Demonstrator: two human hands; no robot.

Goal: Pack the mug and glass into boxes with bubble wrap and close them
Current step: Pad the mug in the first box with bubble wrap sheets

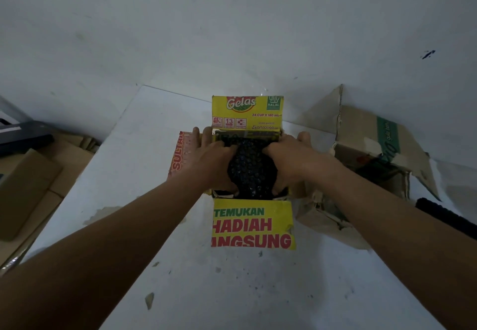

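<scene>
A yellow cardboard box (pixel 251 223) with red and green print stands open in the middle of the white table, its flaps spread. Inside it sits a dark bundle of black bubble wrap (pixel 251 167); what it wraps is hidden. My left hand (pixel 210 159) grips the bundle's left side and my right hand (pixel 289 159) grips its right side, both with fingers curled over the top. The bundle fills most of the box opening. No mug or glass shows bare.
A second, brown cardboard box (pixel 371 133) with green print stands open at the right, its inside dark. A black object (pixel 444 216) lies by its near side. Flattened cardboard (pixel 28 187) lies on the floor left of the white table (pixel 129 174). A wall rises behind.
</scene>
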